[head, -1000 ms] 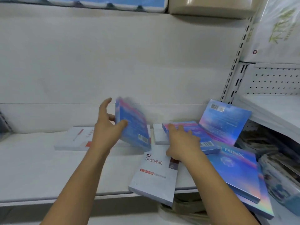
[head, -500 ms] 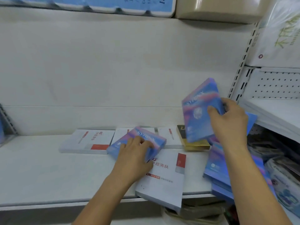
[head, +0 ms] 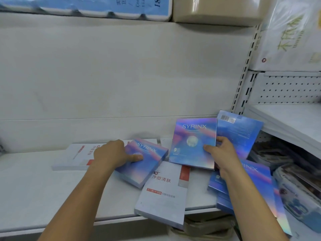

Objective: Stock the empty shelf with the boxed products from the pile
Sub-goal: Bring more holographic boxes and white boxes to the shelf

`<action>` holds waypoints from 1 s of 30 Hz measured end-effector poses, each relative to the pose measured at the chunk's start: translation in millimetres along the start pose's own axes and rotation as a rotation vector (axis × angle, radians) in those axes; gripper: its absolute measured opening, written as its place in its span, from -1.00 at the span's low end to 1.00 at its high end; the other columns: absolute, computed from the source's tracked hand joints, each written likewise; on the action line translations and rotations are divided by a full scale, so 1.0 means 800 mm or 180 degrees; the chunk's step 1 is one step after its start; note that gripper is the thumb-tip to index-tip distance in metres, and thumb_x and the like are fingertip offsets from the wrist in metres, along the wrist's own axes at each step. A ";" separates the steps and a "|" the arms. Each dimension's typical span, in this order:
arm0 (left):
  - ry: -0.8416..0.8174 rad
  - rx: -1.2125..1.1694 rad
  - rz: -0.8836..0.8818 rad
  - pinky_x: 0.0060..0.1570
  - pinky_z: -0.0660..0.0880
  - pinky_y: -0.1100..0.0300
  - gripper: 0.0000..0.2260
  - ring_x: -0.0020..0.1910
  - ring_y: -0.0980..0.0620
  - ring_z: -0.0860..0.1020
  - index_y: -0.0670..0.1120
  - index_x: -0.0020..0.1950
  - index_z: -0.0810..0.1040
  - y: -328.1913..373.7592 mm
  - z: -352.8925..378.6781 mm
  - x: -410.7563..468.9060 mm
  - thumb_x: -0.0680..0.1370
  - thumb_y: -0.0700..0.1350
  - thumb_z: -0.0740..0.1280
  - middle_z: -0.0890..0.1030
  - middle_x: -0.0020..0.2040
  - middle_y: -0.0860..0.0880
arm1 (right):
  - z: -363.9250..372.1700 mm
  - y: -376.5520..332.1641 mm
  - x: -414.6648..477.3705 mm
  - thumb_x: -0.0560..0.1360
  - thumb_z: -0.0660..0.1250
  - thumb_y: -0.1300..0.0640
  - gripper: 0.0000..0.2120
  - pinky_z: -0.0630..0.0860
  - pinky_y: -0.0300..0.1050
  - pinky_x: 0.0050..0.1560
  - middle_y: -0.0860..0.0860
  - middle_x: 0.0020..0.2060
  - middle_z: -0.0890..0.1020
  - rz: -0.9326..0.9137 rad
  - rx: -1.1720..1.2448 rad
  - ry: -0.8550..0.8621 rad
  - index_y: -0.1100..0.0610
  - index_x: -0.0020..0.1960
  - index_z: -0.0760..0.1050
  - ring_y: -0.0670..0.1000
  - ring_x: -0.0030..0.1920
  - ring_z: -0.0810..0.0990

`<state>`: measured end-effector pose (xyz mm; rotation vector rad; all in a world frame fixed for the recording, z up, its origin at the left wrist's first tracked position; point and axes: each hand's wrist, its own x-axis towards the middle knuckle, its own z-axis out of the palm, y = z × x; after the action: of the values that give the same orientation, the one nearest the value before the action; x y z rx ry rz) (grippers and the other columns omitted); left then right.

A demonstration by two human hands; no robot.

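white box [head: 74, 159] partly behind left hand [head: 111, 153]

Blue-pink iridescent SYRINX box [head: 144, 162] at near centre, another [head: 192, 143] to its right; white box [head: 163, 193] with red stripe nearest; white shelf [head: 34, 188]; pale blue packs [head: 86, 6] far above

On the shelf [head: 34, 188], 1 flat box [head: 73, 159] lies at the back left. Just right of it, a tilted SYRINX box [head: 149, 164] rests partly on a lettered box [head: 163, 197], which overhangs the shelf's front edge. The left hand [head: 111, 153] grips the left end of the tilted SYRINX box. Further right, the right hand [head: 220, 153] holds an upright SYRINX box [head: 191, 141] by its right edge, before a barcode box [head: 239, 134] leaning at the back. A stack [head: 257, 180] of boxes lies at the far right, under the right forearm.
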<state>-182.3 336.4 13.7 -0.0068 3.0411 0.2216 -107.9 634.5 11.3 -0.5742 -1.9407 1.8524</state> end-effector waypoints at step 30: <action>0.2659 -0.4849 -0.0629 0.04 0.62 -0.03 -0.74 -0.09 -0.11 0.66 -0.12 0.08 0.70 -0.275 -0.002 -0.201 0.44 -0.04 0.50 0.72 0.05 -0.20 | 0.173 -0.039 -0.110 0.51 0.39 0.41 -0.65 0.56 0.28 0.24 0.12 0.04 0.74 -0.0253 0.0768 -0.2169 0.09 0.21 0.60 0.22 0.10 0.70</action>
<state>-19.8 117.9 -1.5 -0.5872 2.4557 2.8607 -110.0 469.4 35.8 0.2480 -2.0181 2.3853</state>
